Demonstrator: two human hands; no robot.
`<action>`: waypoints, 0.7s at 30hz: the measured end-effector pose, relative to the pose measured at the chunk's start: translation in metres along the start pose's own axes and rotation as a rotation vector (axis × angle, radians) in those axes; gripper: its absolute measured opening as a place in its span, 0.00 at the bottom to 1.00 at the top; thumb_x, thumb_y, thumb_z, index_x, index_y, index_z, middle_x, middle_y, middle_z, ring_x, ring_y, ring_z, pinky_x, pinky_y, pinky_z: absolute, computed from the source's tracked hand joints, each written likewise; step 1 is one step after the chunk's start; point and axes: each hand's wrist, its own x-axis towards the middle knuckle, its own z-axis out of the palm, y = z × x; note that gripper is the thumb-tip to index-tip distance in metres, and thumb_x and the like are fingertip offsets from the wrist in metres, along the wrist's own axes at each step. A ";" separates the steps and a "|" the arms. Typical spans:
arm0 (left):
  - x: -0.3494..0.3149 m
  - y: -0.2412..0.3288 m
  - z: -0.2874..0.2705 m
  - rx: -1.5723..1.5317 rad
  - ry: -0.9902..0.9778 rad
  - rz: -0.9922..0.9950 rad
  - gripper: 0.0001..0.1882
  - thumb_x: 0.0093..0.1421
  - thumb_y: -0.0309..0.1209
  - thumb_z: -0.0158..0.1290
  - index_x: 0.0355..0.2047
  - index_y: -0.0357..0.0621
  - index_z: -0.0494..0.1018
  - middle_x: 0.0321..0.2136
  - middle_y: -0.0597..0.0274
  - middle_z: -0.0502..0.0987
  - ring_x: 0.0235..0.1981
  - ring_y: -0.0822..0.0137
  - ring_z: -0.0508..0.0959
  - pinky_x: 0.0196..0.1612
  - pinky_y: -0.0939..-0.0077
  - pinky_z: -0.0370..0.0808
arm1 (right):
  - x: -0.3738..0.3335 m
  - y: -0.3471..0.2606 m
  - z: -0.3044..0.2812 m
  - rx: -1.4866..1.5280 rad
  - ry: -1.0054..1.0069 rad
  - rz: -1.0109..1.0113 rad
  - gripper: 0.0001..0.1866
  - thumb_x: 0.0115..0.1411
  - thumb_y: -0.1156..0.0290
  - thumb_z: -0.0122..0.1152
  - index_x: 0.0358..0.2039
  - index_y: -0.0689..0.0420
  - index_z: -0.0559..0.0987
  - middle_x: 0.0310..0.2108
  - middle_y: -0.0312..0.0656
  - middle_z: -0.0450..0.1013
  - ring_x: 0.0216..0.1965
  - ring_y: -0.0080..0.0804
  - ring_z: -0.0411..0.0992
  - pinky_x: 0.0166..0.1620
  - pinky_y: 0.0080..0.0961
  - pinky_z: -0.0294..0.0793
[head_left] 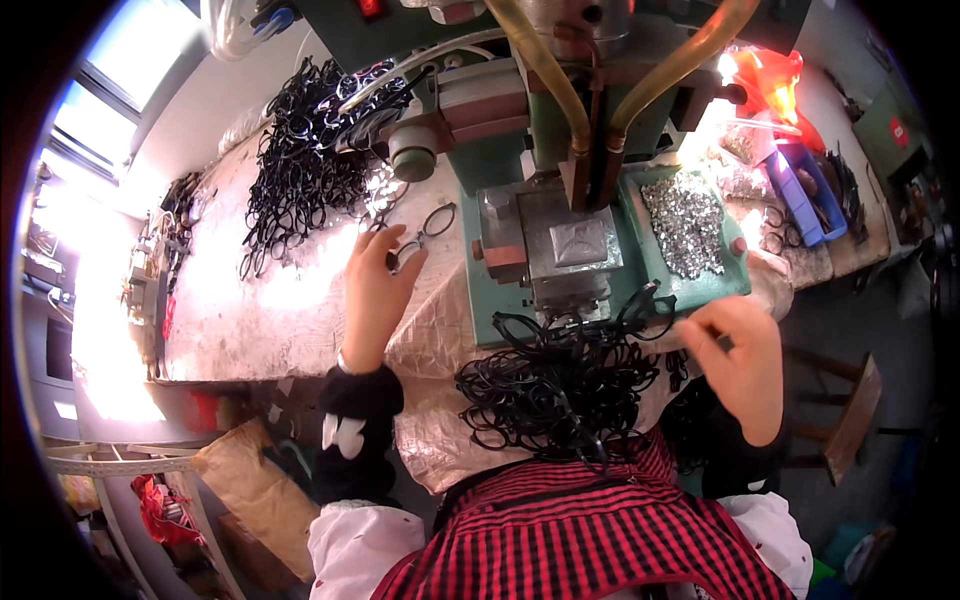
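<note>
My left hand (pixel 378 290) is over the table, left of the green machine. Its thumb and fingers close round one handle loop of a pair of black-handled scissors (pixel 422 238); the other loop sticks out to the right. My right hand (pixel 742 365) is at the right of a tangled heap of black scissor handles (pixel 550 395) on my lap. Its fingers are curled together beside the heap's upper right edge, and what they pinch, if anything, is hidden. Between my hands stands the machine's metal block (pixel 575 245), a small flat plate on top.
A large pile of black-handled scissors (pixel 300 160) covers the table's back left. Right of the block, a green tray (pixel 715 290) holds small shiny metal pieces. Farther right are a blue bin (pixel 800 200) and loose handles. A wooden stool (pixel 850 420) stands at the right.
</note>
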 end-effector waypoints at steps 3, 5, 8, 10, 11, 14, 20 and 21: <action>0.026 -0.075 0.068 0.419 0.020 0.215 0.26 0.55 0.32 0.60 0.55 0.40 0.74 0.42 0.46 0.76 0.38 0.46 0.79 0.40 0.54 0.78 | 0.005 0.055 0.014 -0.314 0.204 0.064 0.08 0.53 0.73 0.72 0.29 0.61 0.81 0.27 0.45 0.76 0.34 0.45 0.74 0.40 0.40 0.72; 0.037 -0.091 0.089 0.497 0.028 0.088 0.19 0.56 0.32 0.57 0.47 0.39 0.75 0.38 0.45 0.77 0.37 0.42 0.80 0.42 0.53 0.79 | 0.014 0.087 0.038 -0.423 0.318 0.059 0.07 0.54 0.73 0.71 0.31 0.59 0.81 0.29 0.44 0.76 0.36 0.46 0.73 0.43 0.41 0.73; 0.041 -0.100 0.068 0.289 -0.062 -0.029 0.12 0.57 0.32 0.57 0.38 0.36 0.75 0.29 0.44 0.78 0.30 0.44 0.80 0.37 0.56 0.78 | 0.031 0.111 0.065 -0.392 0.414 -0.126 0.07 0.54 0.73 0.71 0.32 0.57 0.80 0.30 0.42 0.77 0.37 0.46 0.73 0.43 0.40 0.73; 0.015 -0.030 0.023 -0.539 -0.022 -0.308 0.11 0.69 0.32 0.52 0.35 0.35 0.74 0.29 0.53 0.79 0.25 0.67 0.79 0.27 0.76 0.73 | 0.034 0.107 0.062 -0.352 0.412 -0.066 0.07 0.54 0.73 0.71 0.31 0.57 0.80 0.30 0.42 0.76 0.36 0.46 0.73 0.42 0.41 0.72; -0.006 0.009 0.002 -0.953 0.010 -0.349 0.12 0.74 0.33 0.48 0.34 0.38 0.72 0.31 0.55 0.80 0.23 0.69 0.78 0.25 0.78 0.74 | 0.036 0.104 0.065 -0.324 0.404 -0.042 0.07 0.53 0.74 0.71 0.31 0.56 0.80 0.30 0.42 0.76 0.36 0.46 0.73 0.41 0.41 0.72; -0.052 0.099 -0.024 -1.453 -0.666 -0.336 0.19 0.78 0.42 0.34 0.40 0.41 0.66 0.33 0.39 0.81 0.26 0.59 0.82 0.26 0.74 0.78 | 0.045 0.102 0.062 -0.333 0.434 -0.069 0.06 0.54 0.75 0.67 0.30 0.56 0.77 0.29 0.42 0.76 0.35 0.47 0.73 0.39 0.41 0.72; -0.043 0.166 0.011 -1.398 -1.062 -0.618 0.20 0.78 0.43 0.35 0.35 0.41 0.66 0.28 0.38 0.81 0.15 0.64 0.77 0.17 0.78 0.73 | 0.072 0.097 0.051 -0.268 0.465 -0.150 0.04 0.56 0.73 0.62 0.30 0.57 0.76 0.27 0.44 0.76 0.32 0.48 0.74 0.37 0.43 0.73; -0.043 0.170 0.013 -1.382 -1.038 -0.633 0.20 0.78 0.43 0.36 0.35 0.41 0.66 0.28 0.38 0.81 0.15 0.64 0.77 0.16 0.77 0.72 | 0.071 0.100 0.053 -0.245 0.458 -0.123 0.04 0.56 0.73 0.62 0.31 0.57 0.77 0.28 0.44 0.76 0.33 0.48 0.74 0.38 0.43 0.73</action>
